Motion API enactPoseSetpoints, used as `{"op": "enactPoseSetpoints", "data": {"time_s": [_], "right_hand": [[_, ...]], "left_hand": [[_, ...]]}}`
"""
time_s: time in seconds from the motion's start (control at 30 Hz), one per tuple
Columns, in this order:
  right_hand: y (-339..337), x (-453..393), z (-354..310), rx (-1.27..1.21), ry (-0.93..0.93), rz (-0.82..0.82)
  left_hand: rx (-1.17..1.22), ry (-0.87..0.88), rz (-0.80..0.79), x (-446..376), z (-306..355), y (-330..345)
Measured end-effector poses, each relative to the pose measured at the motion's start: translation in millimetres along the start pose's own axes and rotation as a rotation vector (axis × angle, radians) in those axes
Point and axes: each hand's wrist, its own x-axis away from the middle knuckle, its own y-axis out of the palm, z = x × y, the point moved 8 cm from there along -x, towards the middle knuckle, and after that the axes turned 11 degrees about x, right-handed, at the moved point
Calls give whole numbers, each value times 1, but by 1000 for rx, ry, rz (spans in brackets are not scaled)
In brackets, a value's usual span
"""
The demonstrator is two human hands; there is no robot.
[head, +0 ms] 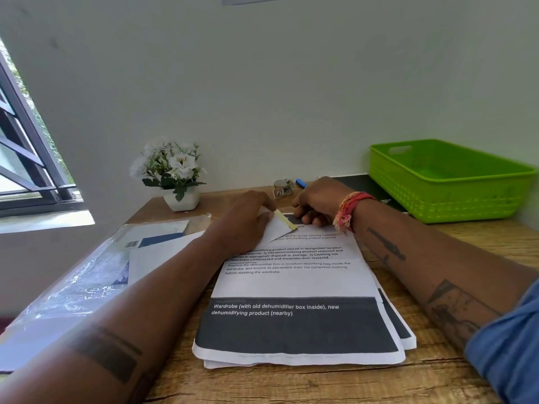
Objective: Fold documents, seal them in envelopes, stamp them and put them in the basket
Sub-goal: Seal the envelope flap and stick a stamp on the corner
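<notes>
Head view: both hands work at the far end of a stack of printed documents (294, 287) lying near the middle of the tabletop (437, 383), the left hand (245, 220) with fingers curled and pinching the pale yellow adhesive strip (284, 220) on the triangular flap of a white envelope (277, 230), the right hand (318, 202) curled, pressing on the envelope beside it. A hasty pull could tear the strip or crease the flap, and the loose sheets beneath may slide. The envelope looks thin and unsealed; the green basket (446, 182) waits at the far right corner.
</notes>
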Motion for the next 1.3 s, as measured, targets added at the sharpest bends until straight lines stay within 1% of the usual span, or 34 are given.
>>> {"op": "enactPoseSetpoints", "data": {"time_s": [0.17, 0.4, 0.43, 0.53, 0.57, 0.6, 0.67, 0.77, 0.97, 1.07, 1.13, 1.2, 1.3], "right_hand": [[11, 7, -12, 209, -21, -33], [15, 19, -28, 438, -110, 50], [16, 20, -28, 435, -112, 39], [21, 16, -24, 245, -92, -20], [22, 16, -24, 218, -95, -19], [22, 15, -25, 245, -108, -3], [23, 15, -31, 382, -148, 31], [27, 18, -38, 521, -180, 54], [23, 21, -37, 481, -148, 68], [26, 25, -43, 697, -168, 78], [27, 28, -47, 797, -173, 86], [26, 29, -46, 811, -162, 73], [22, 29, -42, 712, -137, 49]], "left_hand": [[-63, -66, -23, -1, -3, 1], [-27, -115, 5, -3, -5, 0], [-18, -130, 8, -3, -5, 1], [41, -198, 44, -2, -8, -1], [66, -218, 59, -1, -9, -2], [81, -231, 65, 0, -11, -2], [86, -240, 64, 1, -11, -2], [76, -225, 61, 1, -9, -2], [15, -186, 19, -1, -3, 0], [-15, -182, 11, -1, -4, 1], [-18, -186, 6, -1, -5, 2], [-19, -184, 5, -1, -6, 3], [-24, -179, 11, -2, -6, 3]]}}
